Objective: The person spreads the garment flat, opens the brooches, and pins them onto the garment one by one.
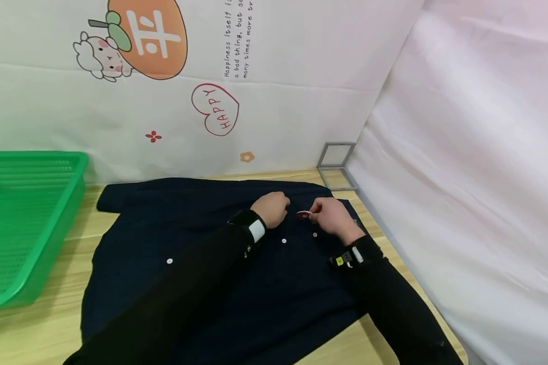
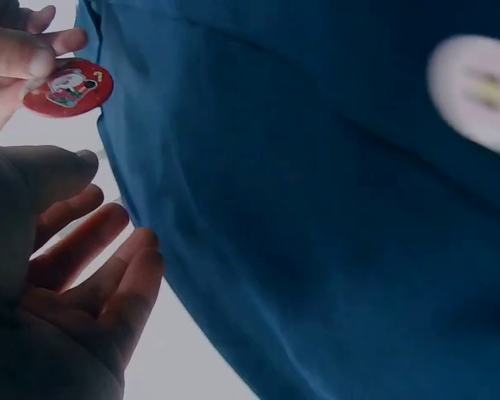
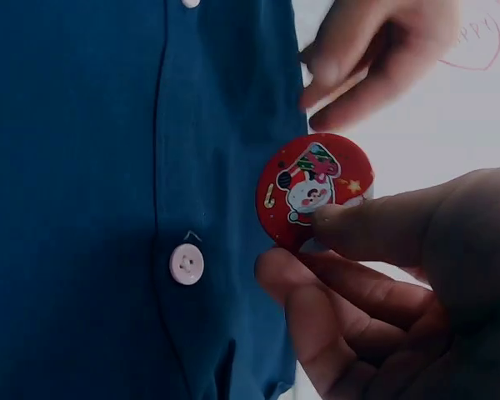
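Observation:
A dark navy shirt [image 1: 132,243] with white buttons [image 1: 283,241] lies spread out on the wooden table. Between thumb and fingers, my right hand [image 1: 333,215] pinches a round red badge [image 3: 287,196] with a cartoon figure on its face, held over the upper right part of the shirt. To the left of the badge is my left hand [image 1: 272,209], above the shirt. In the left wrist view its fingers [image 2: 108,275] are loosely bent, apart from the badge, and nothing is between them. The back of the badge is hidden in all views.
At the left of the table stands a green plastic basket [image 1: 79,182]. A grey square frame [image 1: 321,154] stands in the back right corner. White printed cloth [image 1: 283,121] hangs behind the table, and plain white cloth [image 1: 461,152] along the right.

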### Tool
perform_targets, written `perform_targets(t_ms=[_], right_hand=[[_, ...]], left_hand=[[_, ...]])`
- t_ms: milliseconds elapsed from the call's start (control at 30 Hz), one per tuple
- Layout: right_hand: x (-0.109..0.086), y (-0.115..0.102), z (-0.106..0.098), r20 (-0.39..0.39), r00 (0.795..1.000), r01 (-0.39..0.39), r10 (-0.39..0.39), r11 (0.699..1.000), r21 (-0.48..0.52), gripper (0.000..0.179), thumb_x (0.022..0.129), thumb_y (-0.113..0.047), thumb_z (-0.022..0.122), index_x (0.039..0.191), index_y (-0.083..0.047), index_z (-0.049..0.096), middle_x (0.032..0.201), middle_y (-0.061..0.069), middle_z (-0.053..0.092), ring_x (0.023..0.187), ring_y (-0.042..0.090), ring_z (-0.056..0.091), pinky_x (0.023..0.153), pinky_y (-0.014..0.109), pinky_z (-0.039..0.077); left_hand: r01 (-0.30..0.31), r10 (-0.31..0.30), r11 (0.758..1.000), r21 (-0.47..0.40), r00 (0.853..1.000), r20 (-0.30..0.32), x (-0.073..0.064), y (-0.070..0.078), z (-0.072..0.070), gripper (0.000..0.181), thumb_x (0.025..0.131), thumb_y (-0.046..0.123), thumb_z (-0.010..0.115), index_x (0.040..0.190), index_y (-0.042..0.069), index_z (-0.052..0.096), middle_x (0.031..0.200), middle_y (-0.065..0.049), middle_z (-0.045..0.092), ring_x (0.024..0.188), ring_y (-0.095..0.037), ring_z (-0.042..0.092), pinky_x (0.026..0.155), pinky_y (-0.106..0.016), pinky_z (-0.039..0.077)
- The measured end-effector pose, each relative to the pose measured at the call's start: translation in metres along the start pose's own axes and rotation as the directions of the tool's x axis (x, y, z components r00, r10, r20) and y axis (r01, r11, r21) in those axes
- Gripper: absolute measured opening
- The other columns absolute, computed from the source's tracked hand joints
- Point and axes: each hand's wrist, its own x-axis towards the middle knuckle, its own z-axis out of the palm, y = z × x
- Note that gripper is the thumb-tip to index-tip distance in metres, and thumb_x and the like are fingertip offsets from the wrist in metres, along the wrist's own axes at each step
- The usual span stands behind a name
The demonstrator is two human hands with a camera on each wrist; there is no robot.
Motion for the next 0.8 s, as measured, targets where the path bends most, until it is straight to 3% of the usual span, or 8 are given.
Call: perform_targets(t_ms=[200,400,533,800], right_hand=[[-0.001,0.001,0.000,-0.010,0.999,0.052,-0.053,0.991,-0.124,0.003,0.095,-0.013,0.070,0.092,-0.013,0.072,0.090,0.000,0.066,0.073,0.018,0.059,0.071,0.039,0.049],[-0.001,-0.001,0.000,0.001,0.998,0.065,-0.065,0.988,-0.139,0.004,0.094,-0.011,0.070,0.097,-0.012,0.072,0.093,0.002,0.066,0.074,0.018,0.059,0.073,0.039,0.050],[0.001,-0.002,0.002,0.008,0.996,0.090,-0.090,0.988,-0.126,0.004,0.095,-0.010,0.069,0.095,-0.012,0.073,0.091,0.001,0.066,0.071,0.016,0.058,0.071,0.038,0.050],[0.003,0.002,0.006,0.023,0.995,0.104,-0.102,0.989,-0.108,0.005,0.096,-0.010,0.068,0.093,-0.012,0.072,0.091,0.000,0.066,0.070,0.014,0.058,0.073,0.038,0.050]], left_hand=[[0.041,-0.046,0.995,0.090,0.998,0.053,0.022,0.007,0.010,0.019,0.103,0.017,0.058,0.114,0.012,0.072,0.112,-0.005,0.065,0.102,-0.020,0.062,0.087,-0.034,0.050],[0.123,-0.127,0.982,0.147,0.992,0.018,0.031,0.007,0.023,0.023,0.106,0.017,0.052,0.113,0.015,0.073,0.114,-0.004,0.063,0.103,-0.026,0.059,0.086,-0.040,0.050],[0.131,-0.131,0.983,0.127,0.991,-0.008,0.035,0.005,0.027,0.023,0.106,0.016,0.051,0.108,0.014,0.074,0.110,-0.005,0.064,0.100,-0.026,0.059,0.085,-0.040,0.050],[0.100,-0.103,0.985,0.139,0.995,0.018,0.036,0.002,0.021,0.022,0.105,0.015,0.051,0.102,0.012,0.073,0.105,-0.006,0.063,0.094,-0.025,0.061,0.079,-0.038,0.051]])
